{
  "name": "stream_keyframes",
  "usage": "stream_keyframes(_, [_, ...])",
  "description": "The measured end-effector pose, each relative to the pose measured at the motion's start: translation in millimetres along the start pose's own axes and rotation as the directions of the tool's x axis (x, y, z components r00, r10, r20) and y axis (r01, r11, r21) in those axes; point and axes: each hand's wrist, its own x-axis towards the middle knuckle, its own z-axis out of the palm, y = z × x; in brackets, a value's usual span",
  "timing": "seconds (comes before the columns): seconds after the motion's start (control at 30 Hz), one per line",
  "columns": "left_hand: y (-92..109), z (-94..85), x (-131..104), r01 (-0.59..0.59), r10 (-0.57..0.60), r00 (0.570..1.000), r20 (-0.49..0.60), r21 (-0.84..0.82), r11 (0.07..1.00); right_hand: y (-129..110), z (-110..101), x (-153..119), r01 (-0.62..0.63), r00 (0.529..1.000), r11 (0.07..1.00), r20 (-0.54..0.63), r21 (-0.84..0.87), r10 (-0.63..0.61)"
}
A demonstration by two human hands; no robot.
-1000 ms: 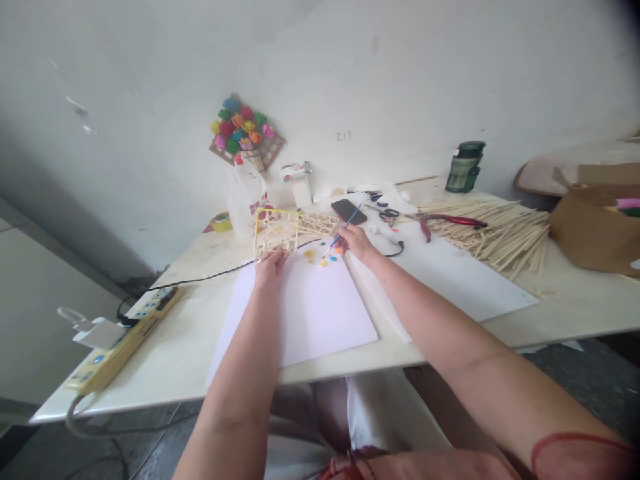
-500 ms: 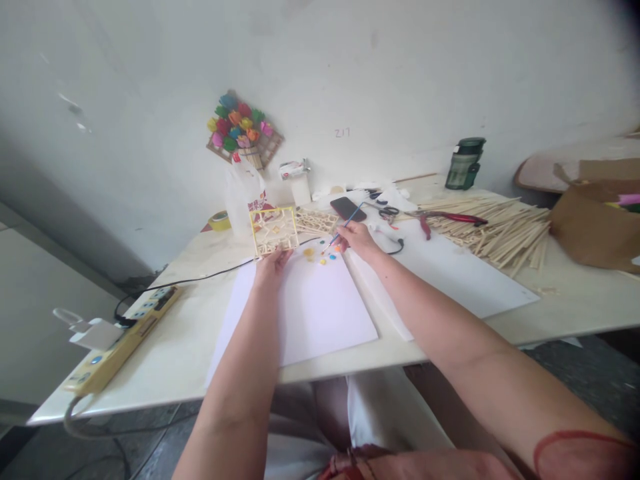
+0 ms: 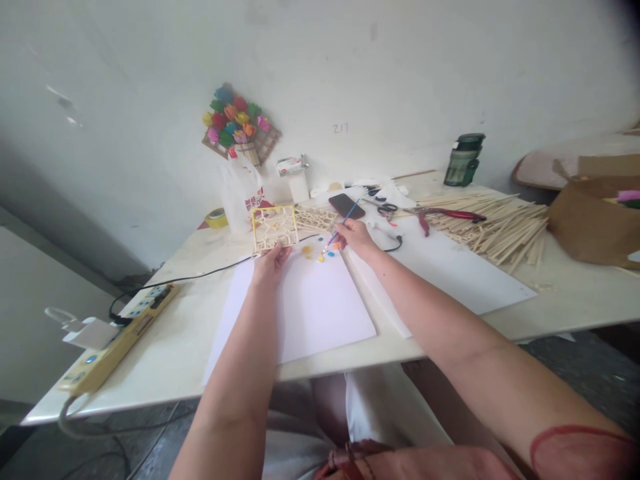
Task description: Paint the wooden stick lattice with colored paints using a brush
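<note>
My left hand (image 3: pixel 270 262) has its grip clenched on the lower edge of a square lattice panel of pale wooden sticks with a yellow-painted border (image 3: pixel 275 228), holding it tilted up above the far end of a white paper sheet (image 3: pixel 300 313) on the pale table (image 3: pixel 165 360). My right hand (image 3: pixel 354 237) has its grip closed around a thin blue-handled paintbrush (image 3: pixel 343 228), whose tip points down at small dabs of yellow, orange and blue paint (image 3: pixel 320 252) on the paper, just right of the panel. A second unpainted lattice piece (image 3: pixel 315 217) lies just behind the panel. Farther right I see a black phone (image 3: pixel 343 205), red-handled pliers (image 3: pixel 445 217) and a heap of pale wooden sticks (image 3: pixel 500 227). A yellow power strip (image 3: pixel 113 340) lies at the table's left edge.
</note>
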Motion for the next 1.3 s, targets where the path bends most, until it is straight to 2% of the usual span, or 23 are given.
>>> stream_keyframes(0.47, [0.1, 0.5, -1.4, 0.020, -0.026, 0.999, 0.040, 0.136, 0.991, 5.3, 6.7, -2.2, -0.013, 1.000, 0.997, 0.025, -0.072, 0.014])
stream_keyframes(0.67, [0.1, 1.0, -2.0, 0.020, -0.027, 0.999, 0.041, 0.149, 0.989, 3.9, 6.7, -2.7, -0.020, 1.000, 0.995, 0.001, -0.095, 0.020])
stream_keyframes(1.13, [-0.6, -0.3, -1.8, 0.018, -0.028, 0.998, 0.061, 0.160, 0.987, 7.1, 9.8, -4.8, -0.012, 1.000, 0.989, 0.026, -0.146, 0.016])
stream_keyframes(1.3, [-1.3, -1.0, -0.5, 0.024, -0.033, 0.998, 0.055, 0.159, 0.987, 8.2, 8.3, -3.4, 0.023, 1.000, 0.995, 0.007, -0.097, -0.022])
